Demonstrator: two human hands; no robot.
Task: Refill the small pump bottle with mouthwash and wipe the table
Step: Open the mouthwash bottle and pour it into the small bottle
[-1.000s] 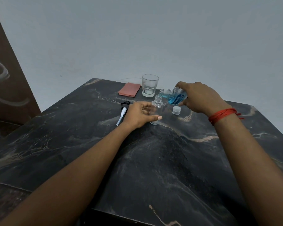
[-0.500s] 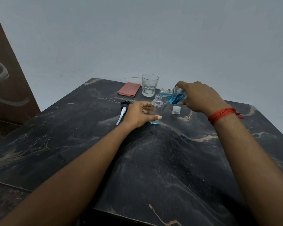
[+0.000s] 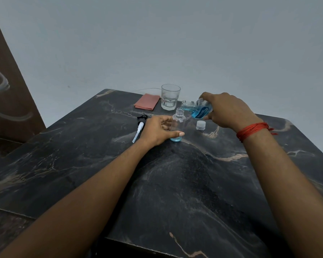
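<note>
Dark veined marble forms the table (image 3: 175, 183), backed by a plain grey wall. At its far middle the left hand (image 3: 158, 130) curls around the upright small pump bottle (image 3: 177, 125) (a little blue liquid pooled at its base), while the right hand (image 3: 229, 110) grips the tilted mouthwash bottle (image 3: 199, 108), its mouth just over the small bottle's neck. Left of the left hand lies the pump head (image 3: 140, 125); a white cap (image 3: 201, 125) stands right of the small bottle, with a glass (image 3: 170, 96) and pink cloth (image 3: 147, 103) farther back.

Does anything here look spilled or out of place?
Nothing stands out. No spill shows on the table; the pump head and cap lie loose only because the small bottle is being filled.
</note>
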